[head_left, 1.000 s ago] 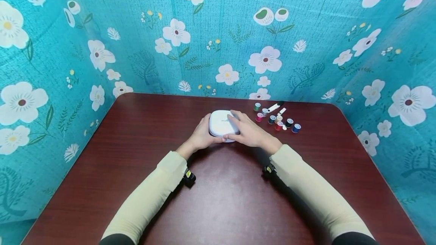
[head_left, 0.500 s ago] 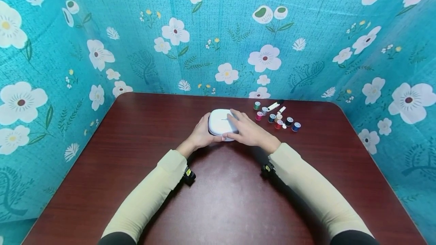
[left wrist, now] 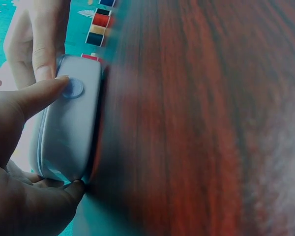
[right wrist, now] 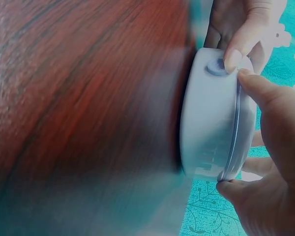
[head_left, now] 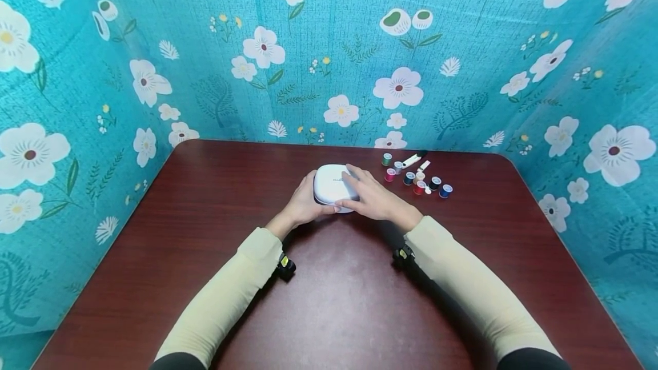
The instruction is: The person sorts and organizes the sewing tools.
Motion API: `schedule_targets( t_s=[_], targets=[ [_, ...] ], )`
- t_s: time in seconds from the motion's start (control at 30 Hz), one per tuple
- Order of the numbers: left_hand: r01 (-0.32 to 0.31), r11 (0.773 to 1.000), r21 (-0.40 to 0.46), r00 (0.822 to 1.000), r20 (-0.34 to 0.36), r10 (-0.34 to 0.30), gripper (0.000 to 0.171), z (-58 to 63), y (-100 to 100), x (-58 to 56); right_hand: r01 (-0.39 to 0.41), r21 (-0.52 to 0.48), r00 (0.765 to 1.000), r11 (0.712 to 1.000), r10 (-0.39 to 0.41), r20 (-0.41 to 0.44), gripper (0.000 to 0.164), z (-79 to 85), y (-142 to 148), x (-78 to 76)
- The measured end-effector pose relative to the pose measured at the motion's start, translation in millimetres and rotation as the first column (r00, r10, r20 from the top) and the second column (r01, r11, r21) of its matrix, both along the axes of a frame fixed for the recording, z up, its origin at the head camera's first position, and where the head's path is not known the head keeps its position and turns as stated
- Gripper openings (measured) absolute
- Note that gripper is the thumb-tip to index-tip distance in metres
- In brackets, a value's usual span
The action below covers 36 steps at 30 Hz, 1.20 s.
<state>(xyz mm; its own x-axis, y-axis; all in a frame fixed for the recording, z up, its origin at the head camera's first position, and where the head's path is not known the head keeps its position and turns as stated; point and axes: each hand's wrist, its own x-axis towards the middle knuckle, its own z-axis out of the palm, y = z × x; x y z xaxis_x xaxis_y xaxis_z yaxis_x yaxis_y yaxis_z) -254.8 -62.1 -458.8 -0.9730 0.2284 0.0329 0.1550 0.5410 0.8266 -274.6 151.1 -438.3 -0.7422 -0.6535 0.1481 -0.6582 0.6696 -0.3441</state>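
Observation:
A rounded white case (head_left: 329, 187) with a lid seam sits on the far middle of the table. My left hand (head_left: 303, 203) grips its left side, the thumb on the round button (left wrist: 74, 88) at the front. From the right, my right hand (head_left: 377, 200) holds the case, with its thumb at the lid seam beside the button and its fingers over the lid. In the right wrist view the lid (right wrist: 245, 128) meets the base along the seam, with no visible gap. Small print on the top is too blurred to read.
Right of the case lie several thread spools, among them a green spool (head_left: 387, 159), a red spool (head_left: 420, 188) and a blue spool (head_left: 445, 191). Behind them are a slim white tool with a dark end (head_left: 413, 160) and a small white piece (head_left: 424, 166). A floral curtain (head_left: 339, 73) borders the table.

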Motion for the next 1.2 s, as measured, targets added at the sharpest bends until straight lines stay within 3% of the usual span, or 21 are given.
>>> schedule_targets(
  t_s=[0.3, 0.73, 1.2],
  targets=[
    [-0.006, 1.0, 0.014, 0.999, 0.038, 0.006, 0.107, 1.2, 1.1, 1.5, -0.002, -0.018, 1.0, 1.0, 0.002, 0.021, 0.078, -1.8, 1.9, -0.8],
    [-0.01, 1.0, 0.014, 0.999, 0.041, 0.009, 0.108, 5.6, 1.5, -2.6, 0.028, -0.021, 0.997, 0.999, -0.026, 0.077, 0.074, 11.3, 1.5, -4.6],
    [0.028, 0.999, 0.025, 0.999, 0.023, -0.028, 0.11, -3.6, -3.7, -4.3, 0.017, -0.046, 0.995, 0.999, -0.013, 0.1, 0.075, 11.4, 2.3, -6.2]
  ],
)
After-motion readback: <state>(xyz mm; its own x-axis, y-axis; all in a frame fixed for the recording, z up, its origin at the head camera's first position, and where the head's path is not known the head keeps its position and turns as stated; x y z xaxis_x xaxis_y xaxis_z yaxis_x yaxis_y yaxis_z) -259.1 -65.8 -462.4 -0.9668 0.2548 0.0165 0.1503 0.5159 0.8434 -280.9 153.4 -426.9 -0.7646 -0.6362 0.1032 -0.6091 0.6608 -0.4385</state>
